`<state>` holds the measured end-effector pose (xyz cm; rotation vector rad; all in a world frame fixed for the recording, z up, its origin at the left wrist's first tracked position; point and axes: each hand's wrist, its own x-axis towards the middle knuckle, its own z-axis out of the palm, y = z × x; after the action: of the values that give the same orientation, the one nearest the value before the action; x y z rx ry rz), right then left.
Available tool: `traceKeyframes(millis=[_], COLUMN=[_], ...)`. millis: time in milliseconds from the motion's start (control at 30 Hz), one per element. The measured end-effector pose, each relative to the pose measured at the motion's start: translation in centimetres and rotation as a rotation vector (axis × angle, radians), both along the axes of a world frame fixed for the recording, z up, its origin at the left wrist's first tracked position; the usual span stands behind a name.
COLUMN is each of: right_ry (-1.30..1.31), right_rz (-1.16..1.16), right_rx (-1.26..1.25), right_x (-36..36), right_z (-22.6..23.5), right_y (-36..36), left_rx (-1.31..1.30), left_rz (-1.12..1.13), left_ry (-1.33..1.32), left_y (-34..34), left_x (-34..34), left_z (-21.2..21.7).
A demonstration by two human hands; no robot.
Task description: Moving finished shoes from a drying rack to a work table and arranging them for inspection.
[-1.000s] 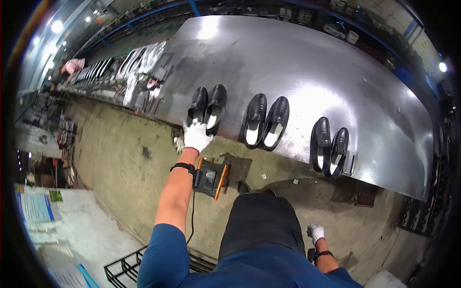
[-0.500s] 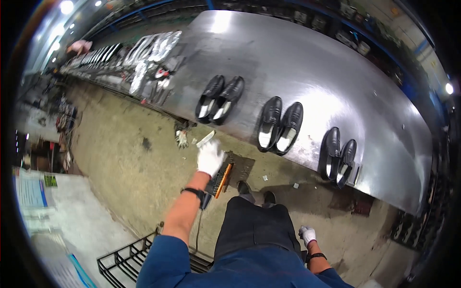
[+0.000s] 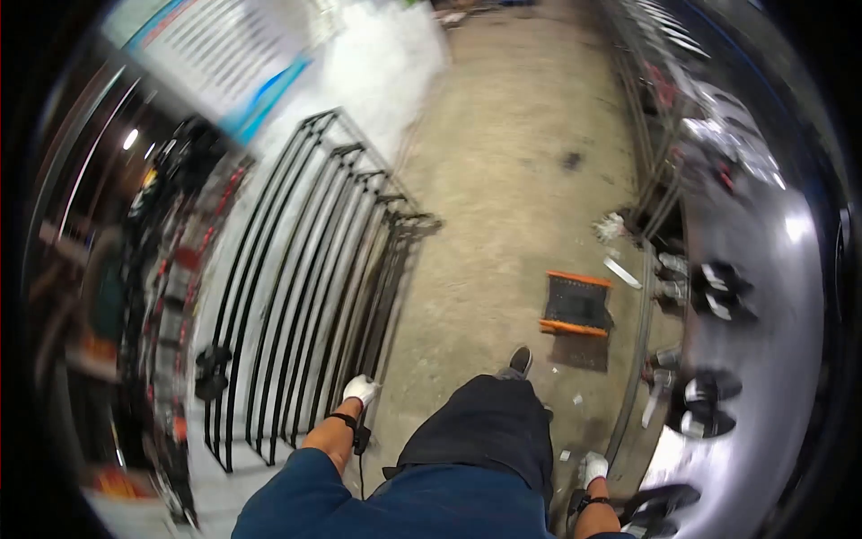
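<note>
My left hand, in a white glove with a black wrist strap, hangs low beside the near corner of a black wire rack. Its fingers look curled and I see nothing in it. My right hand, also gloved in white, hangs at my side close to the edge of the shiny metal belt. The picture is too small and blurred to show its fingers. Pairs of black shoes stand on the belt to my right.
An orange-edged black mat lies on the concrete floor ahead of my foot. A white strip and crumpled scrap lie near the belt's frame. A white board with printed sheets stands at upper left; cluttered shelves run along the left.
My head has swung left, so the belt with the shoes now runs along the right side. My left hand dropped from near the shoes to the wire rack.
</note>
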<state>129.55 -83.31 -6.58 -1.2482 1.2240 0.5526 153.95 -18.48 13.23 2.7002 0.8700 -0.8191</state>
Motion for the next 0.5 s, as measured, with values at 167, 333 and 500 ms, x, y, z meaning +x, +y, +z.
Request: traceKeyframes(millis=[167, 333, 500], right_ry=[-0.010, -0.173, -0.344], right_rz=[0.111, 0.331, 0.425], right_rx=[0.045, -0.022, -0.019], right_x=[10.4, 20.0, 25.7], right_z=[2.4, 2.9, 6.7], right_y=[1.6, 6.4, 15.3], left_rx=[0.049, 0.340, 0.833], left_rz=[0.289, 0.400, 0.435], left_ry=[-0.411, -0.674, -0.930], left_y=[4.6, 9.1, 18.8], left_x=[-8.4, -9.8, -9.5], left_z=[7.1, 11.5, 19.3])
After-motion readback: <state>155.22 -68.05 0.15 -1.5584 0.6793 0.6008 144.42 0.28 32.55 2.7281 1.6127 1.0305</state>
